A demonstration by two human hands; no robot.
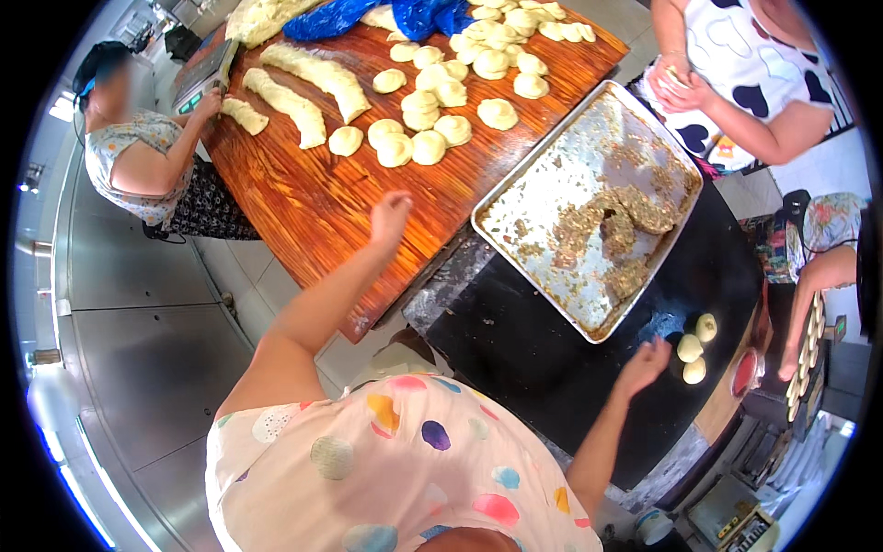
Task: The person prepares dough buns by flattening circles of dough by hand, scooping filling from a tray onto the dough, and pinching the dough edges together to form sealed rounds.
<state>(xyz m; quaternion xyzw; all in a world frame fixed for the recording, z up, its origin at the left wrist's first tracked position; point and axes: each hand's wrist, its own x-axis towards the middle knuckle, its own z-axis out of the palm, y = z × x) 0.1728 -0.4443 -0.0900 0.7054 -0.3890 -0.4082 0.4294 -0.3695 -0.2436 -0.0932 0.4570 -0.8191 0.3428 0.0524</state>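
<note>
Over the near part of the wooden table hovers my left hand (pixel 391 219), its fingers curled in loosely and nothing visible in them. My right hand (pixel 644 366) is above the black work surface (pixel 543 368), fingers apart and slightly blurred, just left of three round filled dough balls (pixel 690 348). Beyond it lies a large metal tray (pixel 544 198) holding a brown, crumbly filling (pixel 635 216) heaped toward its right side. Many flat dough rounds (pixel 429 147) are spread on the wooden table (pixel 322 216), ahead of my left hand.
Long dough strips (pixel 294 106) and a blue plastic bag (pixel 345 18) lie at the far left. One person (pixel 138 156) stands by a scale (pixel 204 78) there. Another (pixel 727 92) works with both hands beyond the tray. At right, someone's arm (pixel 814 285) reaches toward rows of dough pieces (pixel 803 359).
</note>
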